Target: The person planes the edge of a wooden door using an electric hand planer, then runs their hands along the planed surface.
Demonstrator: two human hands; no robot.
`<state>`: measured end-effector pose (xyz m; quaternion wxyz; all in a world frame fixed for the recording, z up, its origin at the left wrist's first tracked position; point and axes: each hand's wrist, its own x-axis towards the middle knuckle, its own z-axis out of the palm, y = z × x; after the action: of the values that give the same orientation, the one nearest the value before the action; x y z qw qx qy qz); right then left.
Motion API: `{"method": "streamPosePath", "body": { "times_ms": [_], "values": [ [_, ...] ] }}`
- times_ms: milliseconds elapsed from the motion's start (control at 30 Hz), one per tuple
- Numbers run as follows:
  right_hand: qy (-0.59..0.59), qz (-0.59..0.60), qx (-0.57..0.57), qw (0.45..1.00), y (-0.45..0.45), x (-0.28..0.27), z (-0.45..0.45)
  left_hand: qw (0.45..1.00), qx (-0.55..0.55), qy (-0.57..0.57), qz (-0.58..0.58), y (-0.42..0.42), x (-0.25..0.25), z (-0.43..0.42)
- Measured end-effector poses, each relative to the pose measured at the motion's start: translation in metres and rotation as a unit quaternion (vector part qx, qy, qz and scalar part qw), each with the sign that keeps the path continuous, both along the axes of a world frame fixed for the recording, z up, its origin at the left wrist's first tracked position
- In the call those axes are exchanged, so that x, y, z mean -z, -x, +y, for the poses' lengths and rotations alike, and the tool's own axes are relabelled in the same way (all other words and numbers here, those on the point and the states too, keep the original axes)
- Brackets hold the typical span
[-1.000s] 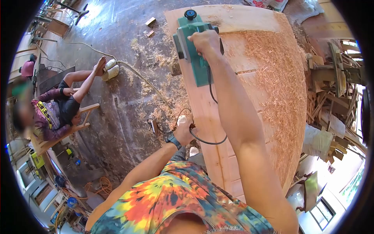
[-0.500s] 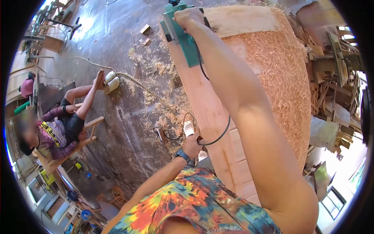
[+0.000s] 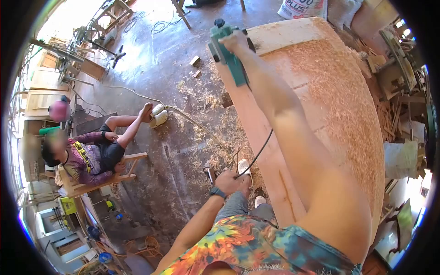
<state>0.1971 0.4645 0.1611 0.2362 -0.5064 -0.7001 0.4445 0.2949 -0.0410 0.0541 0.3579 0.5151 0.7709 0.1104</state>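
Observation:
My right hand (image 3: 235, 42) is wrapped around the handle of a green electric planer (image 3: 237, 73). The planer rests on the far left corner of a wide wooden panel (image 3: 259, 133), the tool's front end at the panel's far edge. Low beside the panel's left edge, my left hand (image 3: 229, 183) is closed around a black power cord (image 3: 262, 149). The cord loops up from this hand across the panel toward the planer, partly hidden by my right arm. Curled wood shavings (image 3: 348, 105) cover the panel's right side.
A person (image 3: 98, 151) sits on a wooden bench at the left, feet near pale slippers (image 3: 159, 115). An extension cord (image 3: 192, 121) crosses the shaving-strewn floor. Small wood blocks (image 3: 195, 60) lie beyond. Scrap wood (image 3: 389, 110) is piled right; a printed sack (image 3: 302, 8) stands behind the panel.
The view has shifted, bringing in more of the far floor and the sack. My left hand, still on the cord, is farther from the panel's edge. The planer remains near the far corner.

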Motion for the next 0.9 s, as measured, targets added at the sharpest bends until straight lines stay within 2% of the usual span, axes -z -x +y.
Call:
{"method": "streamPosePath", "body": {
  "times_ms": [33,67,100,167,233,433,533,667,833,867,900],
  "values": [
    [-0.063,0.008,0.011,0.998,-0.021,0.007,-0.026,0.999,0.038,0.007,0.005,0.005,0.004,-0.032],
    [-0.127,0.017,0.021,0.992,-0.044,0.018,-0.055,0.996,0.047,0.074,0.02,0.012,0.017,-0.073],
    [-0.142,0.045,0.013,0.989,-0.073,0.024,-0.09,0.988,0.055,0.142,0.036,0.017,0.024,-0.116],
    [-0.154,0.089,0.006,0.984,-0.14,0.017,-0.174,0.976,0.057,0.206,0.042,0.018,0.012,-0.192],
    [-0.154,0.102,0.004,0.983,-0.209,0.002,-0.261,0.958,0.077,0.265,0.073,0.014,0.026,-0.27],
    [-0.104,0.083,0.001,0.991,-0.414,-0.001,-0.492,0.956,0.004,0.278,0.091,-0.068,0.026,-0.388],
    [-0.041,0.093,0.015,0.995,-0.512,0.001,-0.602,0.967,0.033,0.229,0.104,-0.122,0.033,-0.424],
    [-0.025,0.068,0.052,0.996,-0.629,-0.004,-0.738,0.972,0.07,0.2,0.105,-0.179,0.047,-0.465],
    [-0.004,0.026,0.176,0.984,-0.763,0.021,-0.91,0.955,0.177,0.208,0.117,-0.231,0.049,-0.522],
    [0.017,0.013,0.21,0.978,-0.784,0.026,-0.949,0.946,0.199,0.23,0.115,-0.243,0.032,-0.527],
    [0.052,0.055,0.258,0.963,-0.798,0.021,-0.988,0.946,0.202,0.226,0.116,-0.252,0.036,-0.538]
  ]
}}
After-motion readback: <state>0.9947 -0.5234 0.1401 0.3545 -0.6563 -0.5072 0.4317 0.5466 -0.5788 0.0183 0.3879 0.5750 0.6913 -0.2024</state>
